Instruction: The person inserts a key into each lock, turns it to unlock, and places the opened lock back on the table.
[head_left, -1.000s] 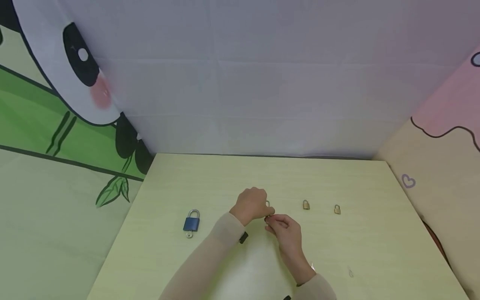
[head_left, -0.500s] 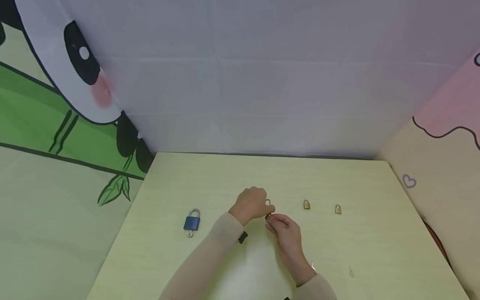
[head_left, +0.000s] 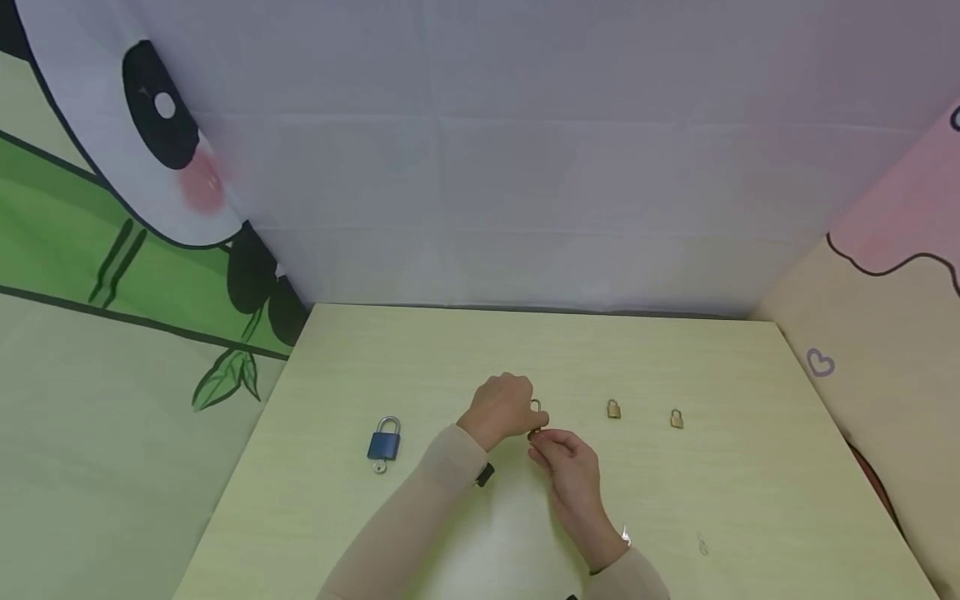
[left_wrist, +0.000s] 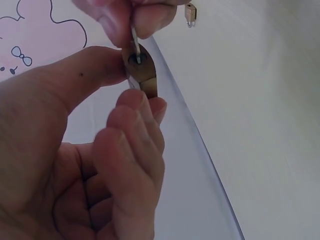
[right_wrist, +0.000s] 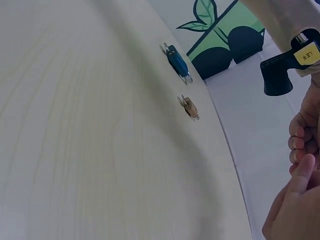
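Note:
In the left wrist view a small brass padlock (left_wrist: 148, 86) is pinched between the thumb and fingers of my left hand (head_left: 501, 410), its keyhole end facing the camera. A thin silver key (left_wrist: 134, 37) stands in the keyhole, and my right hand (head_left: 576, 468) pinches the key's other end between thumb and finger. From the head, the padlock's shackle (head_left: 536, 405) shows just past the left hand; most of its body is covered by fingers. Both hands are close together over the table's middle. The right wrist view catches only part of each hand.
A blue padlock (head_left: 383, 446) with a key at its bottom lies left on the pale table (head_left: 420, 350). Two brass padlocks, one nearer (head_left: 613, 409) and one farther right (head_left: 677, 419), lie to the right. Another brass padlock (right_wrist: 190, 107) lies near the blue one.
My right hand has shifted very slightly left at the key. The left hand keeps its grip on the padlock in the same place. The lying padlocks have not moved.

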